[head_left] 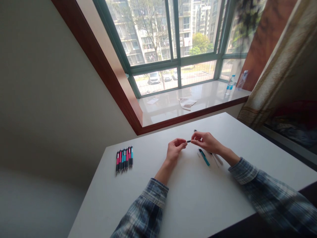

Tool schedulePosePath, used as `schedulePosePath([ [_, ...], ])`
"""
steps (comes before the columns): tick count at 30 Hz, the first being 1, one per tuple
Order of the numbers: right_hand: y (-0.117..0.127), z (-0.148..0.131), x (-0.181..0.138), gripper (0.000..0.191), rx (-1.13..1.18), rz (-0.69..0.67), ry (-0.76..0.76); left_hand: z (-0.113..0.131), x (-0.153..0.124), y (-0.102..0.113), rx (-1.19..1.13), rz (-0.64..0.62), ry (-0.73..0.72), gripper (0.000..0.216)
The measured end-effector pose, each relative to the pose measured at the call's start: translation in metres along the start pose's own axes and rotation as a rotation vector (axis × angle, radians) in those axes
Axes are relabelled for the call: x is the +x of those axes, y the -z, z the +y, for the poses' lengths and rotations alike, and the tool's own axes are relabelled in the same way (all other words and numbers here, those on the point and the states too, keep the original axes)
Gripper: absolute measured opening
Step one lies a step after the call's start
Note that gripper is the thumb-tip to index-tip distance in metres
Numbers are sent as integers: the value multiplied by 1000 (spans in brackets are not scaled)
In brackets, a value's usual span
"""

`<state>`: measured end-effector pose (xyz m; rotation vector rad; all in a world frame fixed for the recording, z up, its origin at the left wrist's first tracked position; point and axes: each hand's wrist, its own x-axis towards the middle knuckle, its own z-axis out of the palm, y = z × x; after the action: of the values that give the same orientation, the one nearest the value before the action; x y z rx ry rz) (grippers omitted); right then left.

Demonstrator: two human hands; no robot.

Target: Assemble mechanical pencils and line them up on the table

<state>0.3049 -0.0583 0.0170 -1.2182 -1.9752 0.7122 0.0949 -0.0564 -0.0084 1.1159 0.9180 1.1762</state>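
Note:
My left hand (pixel 174 149) and my right hand (pixel 206 141) are above the white table, pinching opposite ends of a short dark pen part (pixel 189 141). Fingertips cover both its ends, so its exact kind is unclear. Just below my right hand lies a teal pen barrel (pixel 204 158) with a dark clip end. Some thin pale pen pieces (pixel 218 160) rest beside it, partly under the right wrist. A small dark and silver piece (pixel 195 130) shows behind the right fingers. Off to the left, several click pens (pixel 124 159) in pink and teal with black grips lie in a row.
The white table (pixel 138 198) has its back edge near a window sill (pixel 163 114). On the sill are crumpled paper (pixel 187 103) and two clear bottles, one with a blue label (pixel 230 86). A curtain (pixel 269 72) hangs at the right, a wall (pixel 49 99) at the left.

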Motion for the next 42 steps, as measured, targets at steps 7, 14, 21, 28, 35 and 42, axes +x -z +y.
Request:
schedulePosePath([
  [7,-2,-3,0,42,-40,-70,-59,0,0,0,24,-20,6,26],
  [14,-2,-6,-1,49,-6,-66,-85,2,0,2,52,-82,-9,27],
  [21,-4,-3,1,37,17,28,-17,2,-1,1,-37,-57,69,40],
  [28,-5,-4,0,39,-6,-40,-51,-1,0,1,-47,-17,32,35],
  [35,-5,-10,-1,47,-11,-56,-60,0,-2,1,-32,-46,24,35],
  [42,-3,-12,-2,51,43,-67,-30,11,2,4,-287,99,93,34],
])
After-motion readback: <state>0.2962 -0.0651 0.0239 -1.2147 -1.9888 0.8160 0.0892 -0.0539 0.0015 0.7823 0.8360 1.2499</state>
